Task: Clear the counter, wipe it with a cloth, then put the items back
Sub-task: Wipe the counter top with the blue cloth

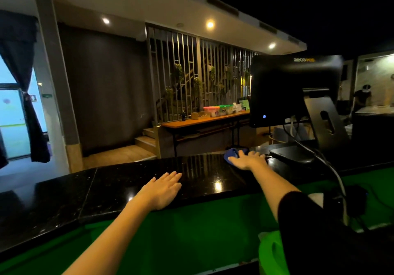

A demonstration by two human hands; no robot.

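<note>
Left hand (pixel 163 190) flat on counter (pixel 106 189); cloth (pixel 231 153) under rt fingers (pixel 254 153).

dim overall; ceiling spotlights (pixel 210 24) lit; glare on counter (pixel 132 178); edges bowed

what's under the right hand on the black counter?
A crumpled blue cloth, pressed onto the glossy black stone counter by the flat right hand. Its edge shows past the thumb and fingers; the part beneath the palm is covered.
</note>
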